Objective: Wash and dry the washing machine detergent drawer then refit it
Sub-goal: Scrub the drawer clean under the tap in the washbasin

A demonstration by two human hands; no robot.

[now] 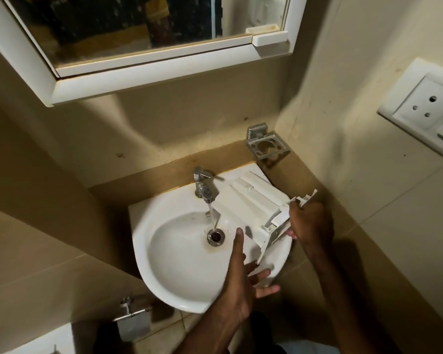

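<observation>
The white detergent drawer (251,198) lies tilted over the right side of the white corner sink (169,272), its underside up. My right hand (312,221) grips the drawer's front end near the sink's right rim. My left hand (243,274) has its fingers spread against the drawer's lower edge, the thumb pointing toward the drain (216,236). Water runs from the chrome tap (203,187) and falls just left of the drawer into the drain.
A framed mirror cabinet (149,54) hangs above the sink. A chrome tumbler holder (266,145) sticks out of the wall at the corner. A wall socket (427,106) sits on the right wall. A toilet-roll holder (133,320) is below left.
</observation>
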